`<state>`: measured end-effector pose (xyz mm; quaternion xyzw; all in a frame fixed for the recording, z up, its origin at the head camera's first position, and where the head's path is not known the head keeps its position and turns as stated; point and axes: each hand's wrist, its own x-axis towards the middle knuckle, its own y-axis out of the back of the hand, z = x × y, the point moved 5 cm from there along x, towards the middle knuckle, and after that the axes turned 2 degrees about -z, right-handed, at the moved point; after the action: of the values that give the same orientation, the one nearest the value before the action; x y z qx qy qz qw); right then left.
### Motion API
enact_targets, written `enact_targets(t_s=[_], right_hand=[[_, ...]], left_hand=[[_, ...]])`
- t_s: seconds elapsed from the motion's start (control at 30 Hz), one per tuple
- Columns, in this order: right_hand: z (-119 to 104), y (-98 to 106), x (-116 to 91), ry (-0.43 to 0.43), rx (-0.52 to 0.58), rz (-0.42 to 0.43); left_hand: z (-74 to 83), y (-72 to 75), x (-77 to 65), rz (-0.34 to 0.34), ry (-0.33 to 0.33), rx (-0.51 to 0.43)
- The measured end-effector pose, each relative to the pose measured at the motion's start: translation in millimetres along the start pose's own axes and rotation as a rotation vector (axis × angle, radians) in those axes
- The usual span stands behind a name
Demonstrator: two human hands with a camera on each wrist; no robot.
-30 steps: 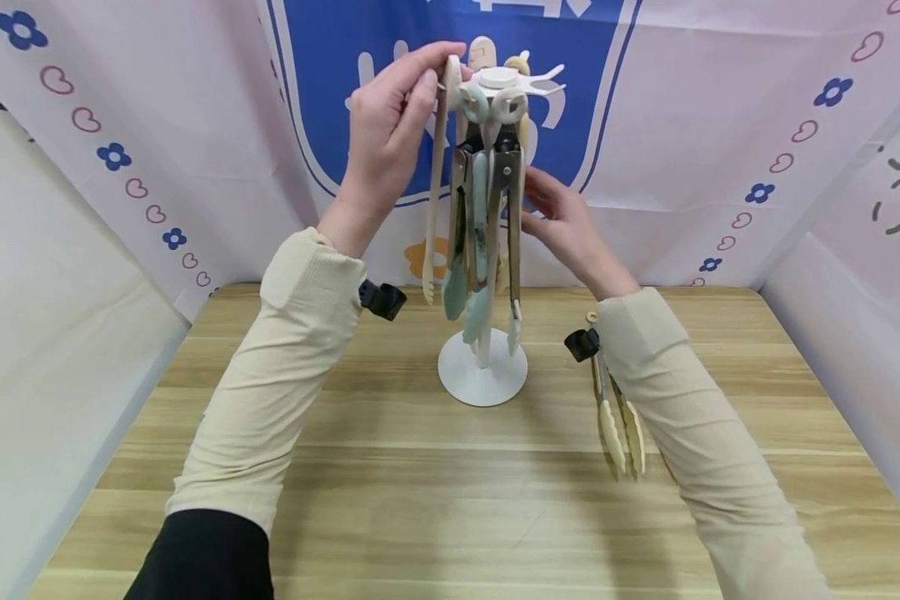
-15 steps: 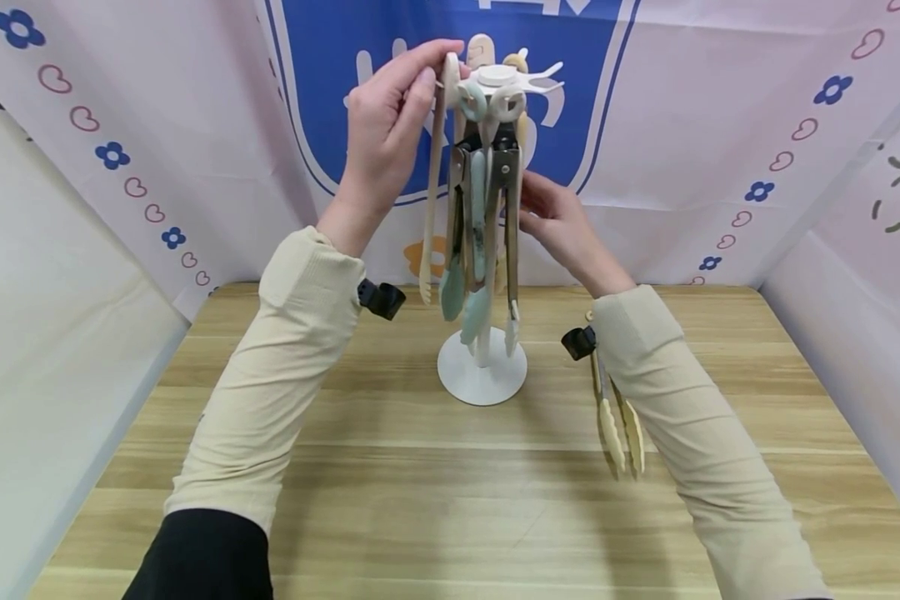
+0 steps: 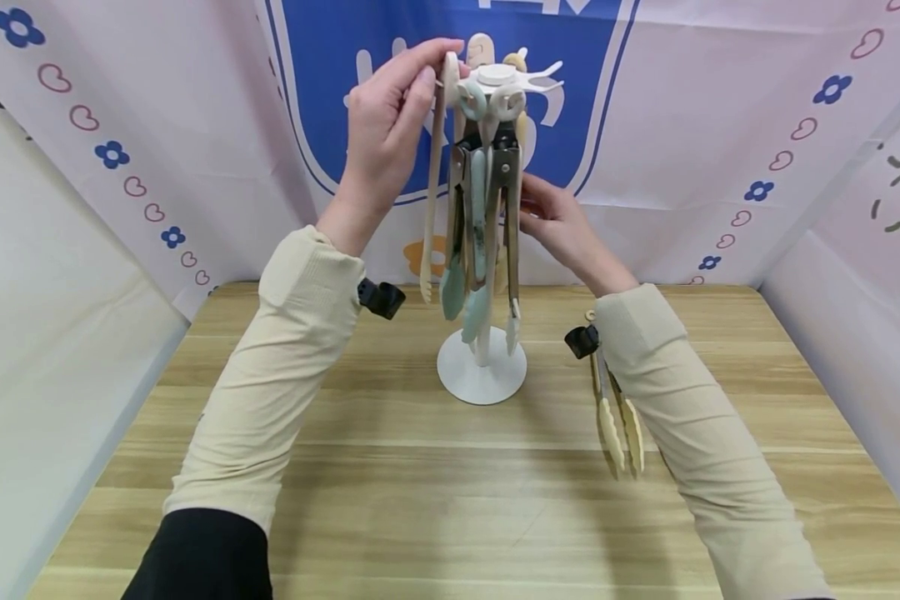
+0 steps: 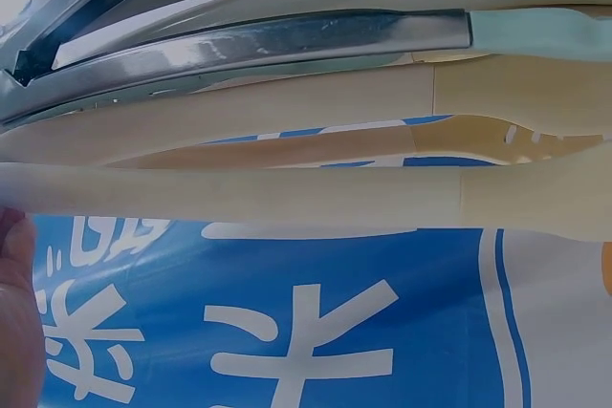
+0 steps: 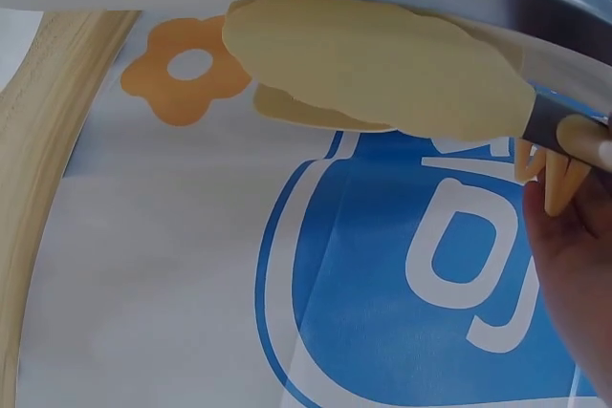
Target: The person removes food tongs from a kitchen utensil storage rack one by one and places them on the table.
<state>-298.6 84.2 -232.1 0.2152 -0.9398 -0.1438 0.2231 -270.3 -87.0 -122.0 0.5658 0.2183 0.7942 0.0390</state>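
A white stand with a round base (image 3: 480,385) bears several hanging tongs. At its top, my left hand (image 3: 388,125) pinches the upper end of cream tongs (image 3: 432,192); their long arms cross the left wrist view. Mint-tipped tongs (image 3: 452,287) and white-tipped tongs (image 3: 512,250) hang at the front. Behind them on the right, my right hand (image 3: 566,229) holds yellow-tipped tongs (image 5: 382,69) by their metal part, with thumb and fingers around it. Its fingertips are partly hidden in the head view.
Another pair of yellow-tipped tongs (image 3: 613,433) lies on the wooden table (image 3: 420,508), partly under my right forearm. A bare forked hook (image 3: 546,82) sticks out at the top right of the stand. A printed cloth (image 3: 652,142) hangs close behind.
Almost nothing differs. Both hands stay at the same places on the tongs, with only a slight shift of the right hand and wrist.
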Motion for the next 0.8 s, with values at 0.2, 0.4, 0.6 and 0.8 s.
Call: enact_targets(t_s=[0.2,0.4,0.6,0.8], right_hand=[[0.5,0.8,-0.8,-0.009,-0.028,-0.032],[1.5,1.7,-0.6,0.029,0.021,-0.029],[3.5,3.1,0.2,0.060,0.098,-0.025],[2.9,3.8,1.5,0.062,0.115,-0.016]], left_hand=[[0.9,0.6,-0.1,0.004,0.003,0.012],[1.8,-0.4,-0.3,-0.004,0.007,0.010],[2.5,-0.7,-0.2,-0.004,0.012,0.013],[2.8,0.5,-0.3,0.003,0.012,0.016]])
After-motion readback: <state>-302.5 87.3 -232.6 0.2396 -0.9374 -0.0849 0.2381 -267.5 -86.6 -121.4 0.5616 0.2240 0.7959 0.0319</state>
